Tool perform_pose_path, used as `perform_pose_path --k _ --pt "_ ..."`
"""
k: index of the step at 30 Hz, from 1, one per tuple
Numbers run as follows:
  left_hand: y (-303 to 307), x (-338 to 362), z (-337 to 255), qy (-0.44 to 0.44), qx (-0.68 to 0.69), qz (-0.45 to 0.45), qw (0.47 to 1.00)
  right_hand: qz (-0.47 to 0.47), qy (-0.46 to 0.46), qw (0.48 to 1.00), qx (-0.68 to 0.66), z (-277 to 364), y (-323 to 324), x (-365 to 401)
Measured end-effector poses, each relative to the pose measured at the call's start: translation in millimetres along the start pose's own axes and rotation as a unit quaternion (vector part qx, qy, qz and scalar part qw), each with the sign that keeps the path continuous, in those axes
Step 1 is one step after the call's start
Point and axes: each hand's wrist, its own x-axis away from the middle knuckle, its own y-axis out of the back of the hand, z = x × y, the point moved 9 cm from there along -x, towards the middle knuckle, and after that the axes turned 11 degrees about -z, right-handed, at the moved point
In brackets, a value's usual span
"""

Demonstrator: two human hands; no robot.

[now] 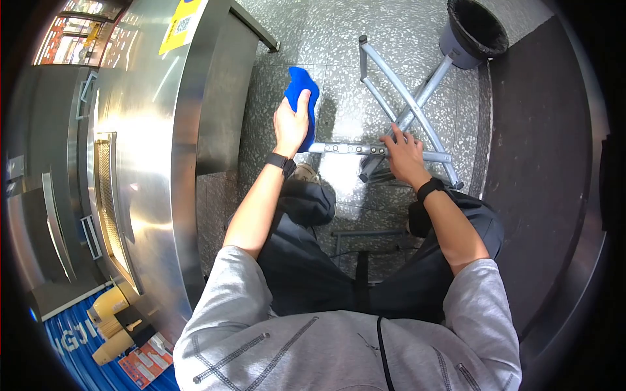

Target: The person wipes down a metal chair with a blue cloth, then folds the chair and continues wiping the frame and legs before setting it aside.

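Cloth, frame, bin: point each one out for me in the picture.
Cloth [301, 79]: head view, on its blue upper end.
Frame [412, 108]: head view, where two metal tubes cross.
Bin [467, 61]: head view, on its grey outer side.

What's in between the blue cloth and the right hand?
A silvery bar with small round marks runs from the blue cloth to the right hand. The head view shows it.

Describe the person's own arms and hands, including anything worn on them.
Both the left hand and the right hand are bare, with no gloves. A black band circles the left wrist, and another black band circles the right. The forearms are uncovered; short, plain light-grey sleeves end near the elbows. No cable runs along either forearm.
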Motion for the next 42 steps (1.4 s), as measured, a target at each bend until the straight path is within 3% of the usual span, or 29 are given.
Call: perform_pose_path --k 5,8,10,11,14,18,25,28,29,33,42 --pt "-18.2 23.7 -41.3 -0.091 -0.122 0.118 0.981 0.001 0.008 1.0 0.005 -1.8 -5.6 0.7" --pt "-53.7 73.8 -30.0 -0.13 -0.211 0.305 0.92 0.002 0.005 1.0 0.006 0.1 -2.5 0.4" --pt "-66.7 113.6 -16.0 -0.276 -0.298 0.326 0.854 -0.002 0.006 1.0 0.009 2.2 1.1 0.4" --pt "-67.7 119.6 -17.7 -0.337 -0.308 0.275 0.846 -0.005 0.006 1.0 0.01 2.5 2.0 0.9" --pt "-78.9 108.5 3.6 -0.274 -0.227 0.342 0.87 -0.008 0.005 1.0 0.008 1.4 0.6 1.1" --pt "-79.1 100.4 12.5 -0.256 -0.226 0.323 0.883 0.003 0.004 1.0 0.007 2.0 -0.1 1.5" --pt "-81.3 82.5 15.5 -0.136 -0.291 0.272 0.907 0.01 0.006 1.0 -0.006 0.3 0.5 0.6" --pt "-92.8 73.3 54.2 -0.109 -0.172 0.361 0.91 0.006 0.011 1.0 0.006 0.2 -0.6 0.8" --pt "-86.3 76.0 42.8 -0.085 -0.138 0.445 0.881 0.005 0.011 1.0 0.011 0.5 -0.7 1.9" --pt "-74.3 87.6 27.6 -0.205 -0.19 0.431 0.858 0.002 0.007 1.0 0.027 0.0 -1.2 1.2" --pt "-81.1 84.2 36.3 -0.156 -0.245 0.323 0.901 -0.012 0.019 1.0 0.015 0.8 -6.1 1.2"
